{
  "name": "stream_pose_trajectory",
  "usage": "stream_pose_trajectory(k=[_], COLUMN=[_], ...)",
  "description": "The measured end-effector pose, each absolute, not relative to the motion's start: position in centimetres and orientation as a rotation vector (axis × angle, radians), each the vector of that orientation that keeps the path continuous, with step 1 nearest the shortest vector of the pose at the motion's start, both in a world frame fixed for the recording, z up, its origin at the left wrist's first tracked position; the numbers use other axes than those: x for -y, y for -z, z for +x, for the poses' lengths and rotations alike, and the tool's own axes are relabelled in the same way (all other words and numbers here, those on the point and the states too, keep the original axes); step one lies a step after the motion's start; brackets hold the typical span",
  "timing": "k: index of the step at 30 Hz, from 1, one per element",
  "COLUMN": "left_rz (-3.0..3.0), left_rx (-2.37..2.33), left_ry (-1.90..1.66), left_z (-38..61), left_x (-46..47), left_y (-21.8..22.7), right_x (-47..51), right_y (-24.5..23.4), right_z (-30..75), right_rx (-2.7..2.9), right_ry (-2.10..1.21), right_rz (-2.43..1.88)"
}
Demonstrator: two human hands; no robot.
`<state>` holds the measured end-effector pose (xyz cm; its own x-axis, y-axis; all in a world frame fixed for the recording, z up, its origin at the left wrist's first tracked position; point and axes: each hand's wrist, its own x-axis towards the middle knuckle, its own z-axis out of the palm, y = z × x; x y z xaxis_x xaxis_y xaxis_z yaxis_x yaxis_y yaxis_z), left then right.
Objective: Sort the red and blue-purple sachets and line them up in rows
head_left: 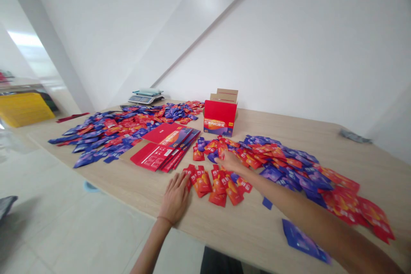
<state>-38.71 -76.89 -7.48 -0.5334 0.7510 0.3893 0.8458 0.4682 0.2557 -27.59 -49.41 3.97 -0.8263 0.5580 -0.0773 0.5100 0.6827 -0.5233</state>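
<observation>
My left hand (176, 197) lies flat near the table's front edge, fingers stretched out, its fingertips touching the leftmost of several red pouches (202, 181) fanned out in front of me. Farther out, my right hand (229, 162) reaches into the small heap below the box, its thumb and fingers closed on a red pouch (221, 149). Its fingertips are partly blurred. Around it lie more red and purple pouches, and a second red group (226, 186) sits just nearer to me. An open red carton (220, 117) stands upright behind the heap.
Flattened red cartons (165, 145) are stacked left of the hands. A large pile of mixed pouches (128, 126) covers the table's left side, with a scale (146, 96) behind it. More pouches (298, 171) spread rightward under my forearm. A yellow crate (25, 109) stands far left.
</observation>
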Motion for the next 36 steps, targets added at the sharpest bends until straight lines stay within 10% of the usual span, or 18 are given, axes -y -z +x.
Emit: stream_pose_trajectory(k=[7, 26, 36], left_rz=[-1.372, -1.495, -1.78], left_rx=[2.467, 2.548, 2.412], left_ry=[0.692, 0.404, 0.489], left_z=[-38.6, -38.2, -42.3], left_x=[76.9, 76.9, 75.0], left_y=[7.6, 6.8, 6.6], right_x=[47.1, 59.1, 57.6], right_y=[-2.1, 3.1, 3.3], right_z=[-19.1, -22.4, -27.2], right_rx=[3.317, 3.184, 3.235], right_ry=[-0.897, -0.74, -0.826], right_rz=[0.16, -0.531, -0.222])
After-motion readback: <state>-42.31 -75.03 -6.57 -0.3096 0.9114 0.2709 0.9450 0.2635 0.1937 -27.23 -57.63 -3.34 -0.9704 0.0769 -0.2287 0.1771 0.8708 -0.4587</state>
